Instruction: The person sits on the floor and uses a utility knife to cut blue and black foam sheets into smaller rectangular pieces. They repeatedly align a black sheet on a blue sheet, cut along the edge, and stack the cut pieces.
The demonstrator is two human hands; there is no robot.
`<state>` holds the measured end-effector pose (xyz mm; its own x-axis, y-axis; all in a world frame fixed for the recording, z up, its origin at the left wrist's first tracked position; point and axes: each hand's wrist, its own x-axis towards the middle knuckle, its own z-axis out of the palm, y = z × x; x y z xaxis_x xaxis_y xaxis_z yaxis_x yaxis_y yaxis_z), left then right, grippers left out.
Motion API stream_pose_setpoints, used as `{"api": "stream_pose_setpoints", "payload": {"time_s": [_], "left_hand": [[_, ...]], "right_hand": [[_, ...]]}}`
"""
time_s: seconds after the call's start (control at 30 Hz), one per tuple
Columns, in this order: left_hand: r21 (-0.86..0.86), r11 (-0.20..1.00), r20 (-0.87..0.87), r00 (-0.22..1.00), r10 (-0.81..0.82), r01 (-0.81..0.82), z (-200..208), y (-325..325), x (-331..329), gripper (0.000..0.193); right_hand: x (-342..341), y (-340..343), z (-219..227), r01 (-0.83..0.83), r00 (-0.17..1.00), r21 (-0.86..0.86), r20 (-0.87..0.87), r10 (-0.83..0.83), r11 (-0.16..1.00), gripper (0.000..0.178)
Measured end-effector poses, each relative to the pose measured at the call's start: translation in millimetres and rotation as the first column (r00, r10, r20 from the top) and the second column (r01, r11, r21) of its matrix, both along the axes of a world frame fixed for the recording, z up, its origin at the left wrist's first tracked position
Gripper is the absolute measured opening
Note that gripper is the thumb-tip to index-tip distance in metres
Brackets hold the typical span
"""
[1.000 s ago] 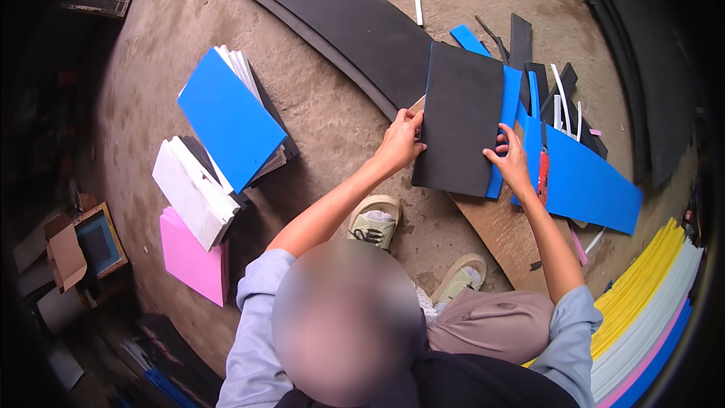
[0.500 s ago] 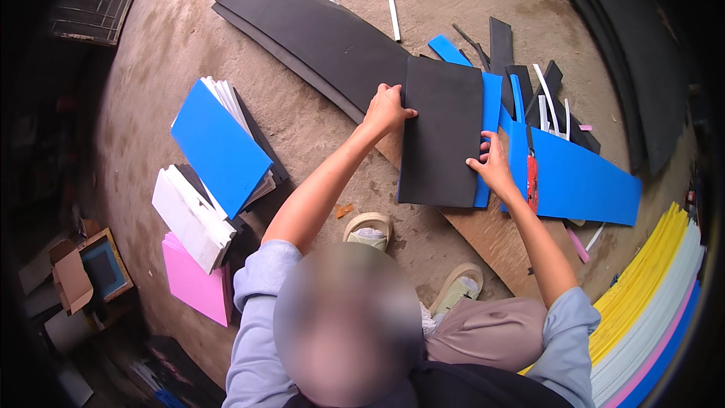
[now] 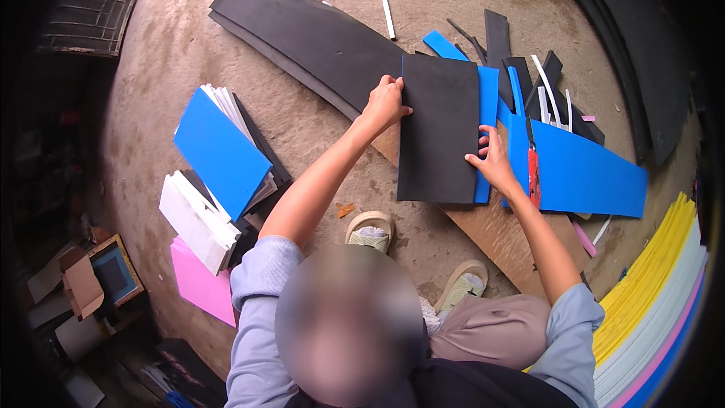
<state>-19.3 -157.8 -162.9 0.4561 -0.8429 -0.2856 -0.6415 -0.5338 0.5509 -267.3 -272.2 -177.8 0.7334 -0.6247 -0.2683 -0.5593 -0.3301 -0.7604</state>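
Note:
A rectangular black foam sheet (image 3: 439, 132) lies over a blue sheet (image 3: 487, 94), whose right strip shows past the black edge. My left hand (image 3: 386, 103) grips the black sheet's left edge, fingers curled and thumb on top. At the opposite edge, my right hand (image 3: 494, 157) holds the black sheet's side between thumb and fingers, over the blue strip. Just right of that hand, a red-handled cutter (image 3: 534, 174) with a dark blade rests on a long blue sheet (image 3: 593, 170). Under the sheets is a brown wooden board (image 3: 513, 245).
Long black sheets (image 3: 310, 34) extend to the far left. Stacks of blue (image 3: 221, 151), white (image 3: 195, 219) and pink sheets (image 3: 202, 283) lie at left. Black and white offcuts (image 3: 555, 87) are heaped at far right. Yellow sheets (image 3: 649, 279) are piled near right.
The view has shifted slightly. Both hands keep their places at the black sheet's edges, and the sheets look almost unmoved.

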Motion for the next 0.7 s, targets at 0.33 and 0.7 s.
{"api": "stream_pose_setpoints", "payload": {"time_s": [0.33,0.7], "left_hand": [[0.242,0.879,0.321,0.821,-0.473,0.412,21,-55,28,0.142],[0.066,0.905,0.767,0.558,-0.316,0.421,25,-12,-15,0.097]], "right_hand": [[6,2,3,-0.011,0.998,0.03,-0.065,0.013,1.0,0.065],[4,3,-1,0.036,0.999,0.104,-0.015,-0.035,0.994,0.064]]}}
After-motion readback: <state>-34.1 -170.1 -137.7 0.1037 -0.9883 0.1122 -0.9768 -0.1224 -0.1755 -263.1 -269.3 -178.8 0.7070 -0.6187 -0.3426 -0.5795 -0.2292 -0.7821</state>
